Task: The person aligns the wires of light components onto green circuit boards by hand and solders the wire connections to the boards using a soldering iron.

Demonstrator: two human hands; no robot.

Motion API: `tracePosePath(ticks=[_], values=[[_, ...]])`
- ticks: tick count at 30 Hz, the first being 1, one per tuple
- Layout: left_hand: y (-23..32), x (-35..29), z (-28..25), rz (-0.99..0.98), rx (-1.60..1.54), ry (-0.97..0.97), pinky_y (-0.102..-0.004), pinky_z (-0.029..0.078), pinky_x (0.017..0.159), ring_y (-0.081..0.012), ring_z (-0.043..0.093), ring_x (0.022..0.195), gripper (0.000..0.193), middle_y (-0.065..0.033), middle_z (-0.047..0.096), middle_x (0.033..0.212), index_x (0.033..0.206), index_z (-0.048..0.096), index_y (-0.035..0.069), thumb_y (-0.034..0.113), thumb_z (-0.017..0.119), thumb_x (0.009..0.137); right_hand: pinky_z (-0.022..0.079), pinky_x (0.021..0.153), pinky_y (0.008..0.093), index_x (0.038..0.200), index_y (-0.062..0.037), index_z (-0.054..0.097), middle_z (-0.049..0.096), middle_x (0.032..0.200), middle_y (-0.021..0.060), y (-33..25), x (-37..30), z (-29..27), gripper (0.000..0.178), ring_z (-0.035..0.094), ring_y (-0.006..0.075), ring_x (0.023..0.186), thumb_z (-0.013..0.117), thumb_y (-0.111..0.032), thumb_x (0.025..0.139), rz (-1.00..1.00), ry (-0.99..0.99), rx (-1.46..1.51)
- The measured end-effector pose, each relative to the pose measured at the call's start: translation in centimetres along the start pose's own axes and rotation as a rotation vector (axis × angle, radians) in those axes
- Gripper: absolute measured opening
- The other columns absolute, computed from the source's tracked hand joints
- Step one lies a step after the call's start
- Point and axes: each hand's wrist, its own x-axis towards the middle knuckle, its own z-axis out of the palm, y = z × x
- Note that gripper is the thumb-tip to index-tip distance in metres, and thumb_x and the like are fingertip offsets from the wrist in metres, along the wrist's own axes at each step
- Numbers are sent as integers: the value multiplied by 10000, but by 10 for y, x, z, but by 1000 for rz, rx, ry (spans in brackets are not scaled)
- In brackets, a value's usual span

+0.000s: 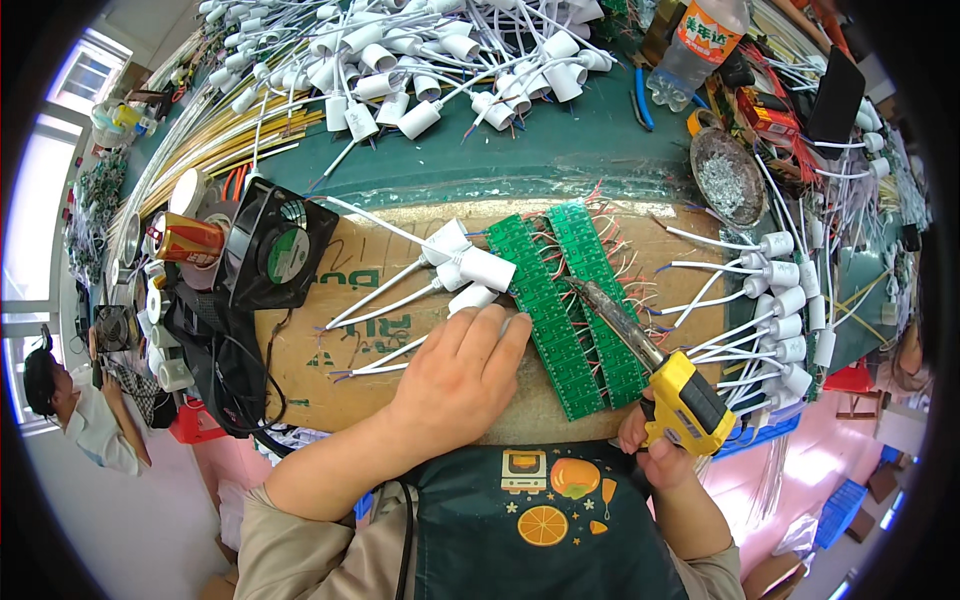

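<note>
My left hand [462,365] is palm down with its fingers drawn together at the left edge of the green circuit boards [545,318]. What its fingertips pinch, if anything, is hidden. White lamp sockets [487,268] with cables lie just beyond those fingers, one partly behind them. In my right hand [660,450] is a yellow and black soldering gun [690,405]. Its metal tip points up and left, over the second strip of green boards [600,300]. Thin red and white wires stick out along the boards.
The boards lie on a brown cardboard sheet [370,240]. A black fan [277,245] stands at left. More wired sockets [785,300] line the right side, below a dish of pale bits [727,175]. A bottle [697,50] and a socket heap [400,75] are at the back.
</note>
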Motion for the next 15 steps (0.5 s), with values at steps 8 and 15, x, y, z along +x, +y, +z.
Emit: tracePosePath(ticks=[8,15], values=[[-2,-3,11,25,-62,36,-406,515,821,-335,602,919,509,-175,577,1085,1191,601,-37,48,686,697,442,572,312,1407,-63,464,515,773,41,-2,0,2,787,508,171,647,828,-410,802,3,-15,-7],[-3,-4,10,6,60,69,-425,475,799,-317,600,944,462,-145,569,1071,1146,651,15,75,700,691,439,570,308,1392,-53,470,524,778,39,-1,-1,-1,786,513,167,651,832,-417,797,21,-23,-10]])
